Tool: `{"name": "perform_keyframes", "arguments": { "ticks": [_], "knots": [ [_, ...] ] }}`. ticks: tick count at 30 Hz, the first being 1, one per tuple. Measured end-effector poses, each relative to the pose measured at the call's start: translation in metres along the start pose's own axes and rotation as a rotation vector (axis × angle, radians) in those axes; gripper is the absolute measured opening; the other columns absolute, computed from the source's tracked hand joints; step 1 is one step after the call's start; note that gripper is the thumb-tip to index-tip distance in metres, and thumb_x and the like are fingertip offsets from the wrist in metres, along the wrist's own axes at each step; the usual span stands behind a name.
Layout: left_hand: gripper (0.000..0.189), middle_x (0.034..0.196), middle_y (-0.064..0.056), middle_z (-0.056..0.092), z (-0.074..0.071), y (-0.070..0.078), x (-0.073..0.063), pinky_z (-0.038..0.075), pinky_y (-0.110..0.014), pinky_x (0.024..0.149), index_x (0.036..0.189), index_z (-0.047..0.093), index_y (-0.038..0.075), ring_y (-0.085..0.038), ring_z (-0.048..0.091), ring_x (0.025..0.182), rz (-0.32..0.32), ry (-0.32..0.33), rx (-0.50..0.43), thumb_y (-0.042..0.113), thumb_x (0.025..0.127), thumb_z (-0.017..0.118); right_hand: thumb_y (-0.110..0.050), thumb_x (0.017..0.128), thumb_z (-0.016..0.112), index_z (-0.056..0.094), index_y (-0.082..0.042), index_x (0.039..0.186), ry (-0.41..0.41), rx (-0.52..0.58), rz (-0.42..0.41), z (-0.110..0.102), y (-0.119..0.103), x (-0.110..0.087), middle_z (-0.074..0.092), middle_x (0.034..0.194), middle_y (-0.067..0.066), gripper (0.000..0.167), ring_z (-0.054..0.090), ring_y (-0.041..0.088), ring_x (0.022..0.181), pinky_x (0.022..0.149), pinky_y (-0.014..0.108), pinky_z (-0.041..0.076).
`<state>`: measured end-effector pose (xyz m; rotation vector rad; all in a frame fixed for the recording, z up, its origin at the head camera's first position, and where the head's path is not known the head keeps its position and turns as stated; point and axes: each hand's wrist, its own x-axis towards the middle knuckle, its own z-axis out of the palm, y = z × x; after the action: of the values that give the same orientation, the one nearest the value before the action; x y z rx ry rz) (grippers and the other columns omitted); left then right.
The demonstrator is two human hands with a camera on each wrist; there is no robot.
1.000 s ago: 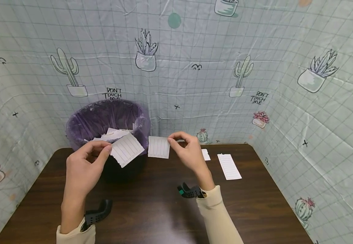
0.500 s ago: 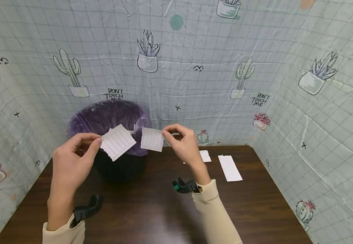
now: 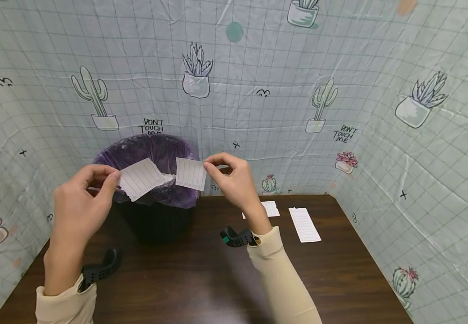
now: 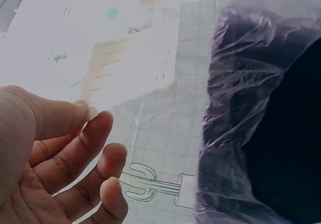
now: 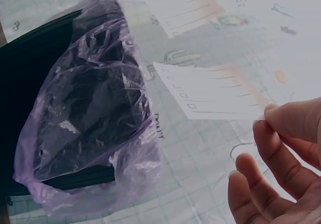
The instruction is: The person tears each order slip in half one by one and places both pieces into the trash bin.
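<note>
My left hand (image 3: 82,202) pinches a lined piece of paper (image 3: 141,179) by its left corner between thumb and forefinger; one edge is torn and ragged. In my right hand (image 3: 234,184) a second lined piece (image 3: 191,174), with a row of small boxes along its lower edge, is pinched at its right side. Both pieces hang over the front rim of a black bin (image 3: 157,220) with a purple liner (image 3: 136,148). White paper scraps (image 3: 169,178) show inside it, partly hidden behind the held pieces. The right wrist view shows the lined piece (image 5: 210,93) beside the liner.
On the brown table (image 3: 201,274), right of the right hand, lie a torn white paper piece (image 3: 271,208) and a longer lined strip (image 3: 305,225). A grid-patterned cloth with cactus drawings (image 3: 254,112) hangs behind the table and at both sides.
Both hands have moved left and slightly upward with their paper pieces, from in front of the bin's right part to over its opening. The papers on the table have stayed put.
</note>
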<state>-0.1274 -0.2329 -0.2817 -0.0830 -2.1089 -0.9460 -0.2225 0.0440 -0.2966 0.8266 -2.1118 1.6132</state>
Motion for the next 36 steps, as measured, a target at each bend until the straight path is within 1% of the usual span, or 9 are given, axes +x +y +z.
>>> {"name": "perform_keyframes", "arguments": {
  "ticks": [11,14,18,20,25,28,30,33,36],
  "knots": [
    [0.014,0.086,-0.023,0.074,-0.005,-0.006,0.011,0.034,-0.001,0.067,0.1,0.075,-0.003,0.027,0.041,0.075,0.065,-0.004,0.066,0.01,0.094,0.074,-0.017,0.098,0.07,0.078,-0.006,0.103,-0.008,-0.013,-0.03,0.012,-0.004,0.015,0.077,0.1,0.008,0.014,0.07,0.015,0.092,0.08,0.035,0.06],
    [0.014,0.086,-0.021,0.074,-0.007,-0.007,0.015,0.034,-0.003,0.066,0.1,0.075,-0.002,0.013,0.051,0.075,0.09,-0.02,0.096,0.011,0.095,0.073,-0.017,0.099,0.07,0.077,-0.006,0.104,-0.009,-0.009,-0.037,0.014,-0.005,0.018,0.077,0.1,0.009,0.014,0.069,0.015,0.09,0.079,0.039,0.059],
    [0.014,0.089,-0.021,0.074,-0.008,-0.008,0.019,0.033,-0.005,0.065,0.102,0.075,-0.001,-0.025,0.065,0.077,0.106,-0.052,0.123,0.011,0.096,0.071,-0.016,0.099,0.07,0.077,-0.005,0.105,-0.025,-0.011,-0.025,0.018,-0.005,0.022,0.076,0.101,0.01,0.015,0.07,0.016,0.088,0.079,0.045,0.059],
    [0.014,0.09,-0.021,0.073,-0.008,-0.009,0.021,0.032,-0.006,0.064,0.102,0.075,-0.002,-0.036,0.066,0.079,0.117,-0.069,0.137,0.011,0.096,0.071,-0.017,0.099,0.07,0.077,-0.005,0.106,-0.029,-0.017,-0.021,0.02,-0.005,0.025,0.076,0.101,0.01,0.016,0.07,0.016,0.089,0.079,0.042,0.06],
    [0.014,0.09,-0.021,0.074,-0.005,-0.012,0.027,0.031,-0.009,0.064,0.102,0.074,-0.002,-0.038,0.068,0.079,0.143,-0.073,0.149,0.011,0.096,0.071,-0.017,0.099,0.07,0.077,-0.005,0.105,-0.008,-0.035,-0.018,0.024,-0.004,0.03,0.077,0.1,0.01,0.016,0.07,0.016,0.091,0.078,0.029,0.059],
    [0.015,0.089,-0.021,0.074,-0.003,-0.014,0.03,0.032,-0.013,0.065,0.102,0.075,-0.001,-0.036,0.067,0.077,0.148,-0.057,0.148,0.012,0.096,0.071,-0.017,0.099,0.07,0.078,-0.004,0.104,0.018,-0.037,-0.005,0.027,-0.004,0.033,0.077,0.099,0.01,0.016,0.069,0.018,0.091,0.076,0.025,0.057],
    [0.015,0.088,-0.021,0.075,0.0,-0.016,0.03,0.033,-0.014,0.067,0.102,0.075,-0.001,-0.029,0.065,0.075,0.142,-0.054,0.145,0.013,0.096,0.071,-0.017,0.099,0.07,0.078,-0.004,0.104,0.035,-0.04,0.006,0.029,-0.004,0.035,0.077,0.098,0.01,0.016,0.069,0.018,0.09,0.075,0.025,0.057],
    [0.016,0.087,-0.02,0.075,0.001,-0.018,0.03,0.034,-0.013,0.068,0.103,0.076,0.0,0.0,0.058,0.072,0.117,-0.059,0.143,0.014,0.097,0.071,-0.017,0.098,0.071,0.078,-0.005,0.103,0.043,-0.05,0.019,0.033,-0.003,0.037,0.077,0.097,0.01,0.015,0.07,0.018,0.089,0.075,0.027,0.057],
    [0.016,0.085,-0.019,0.075,0.001,-0.019,0.03,0.034,-0.01,0.066,0.103,0.076,0.001,0.023,0.04,0.072,0.089,-0.058,0.141,0.014,0.097,0.07,-0.017,0.099,0.07,0.078,-0.004,0.104,0.036,-0.06,0.021,0.037,-0.004,0.037,0.077,0.097,0.011,0.016,0.07,0.019,0.089,0.075,0.027,0.057]
  ]
}}
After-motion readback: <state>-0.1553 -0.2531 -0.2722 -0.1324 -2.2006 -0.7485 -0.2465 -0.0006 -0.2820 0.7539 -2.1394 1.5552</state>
